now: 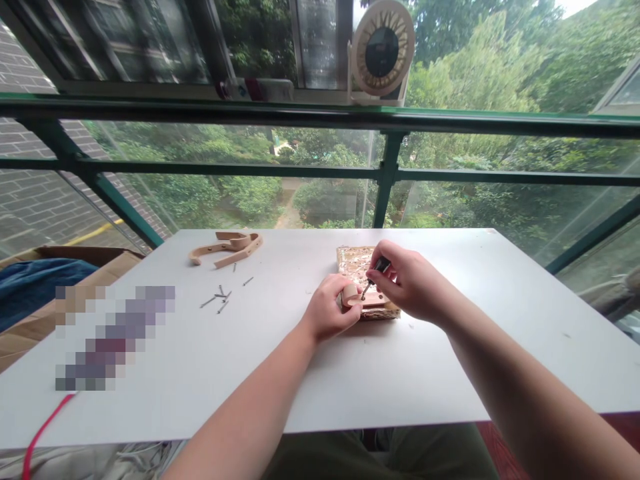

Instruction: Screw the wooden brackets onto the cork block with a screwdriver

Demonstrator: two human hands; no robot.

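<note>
My right hand [403, 280] is closed on the black handle of a screwdriver [381, 264], whose metal shaft slants down to the left. Its tip meets a small wooden piece [373, 300] with dark holes. Around the rounded left end of that piece, the fingers of my left hand [330, 305] are closed. Beneath both hands lies a rough, speckled board [354, 260] on the white table. The exact contact at the screwdriver's tip is too small to make out.
Curved wooden pieces [230, 248] lie at the table's back left, with several loose screws [221, 295] in front of them. A blurred patch covers something at the left, near a red strap [45, 427]. A round fan [383, 50] stands beyond the green railing [320, 117].
</note>
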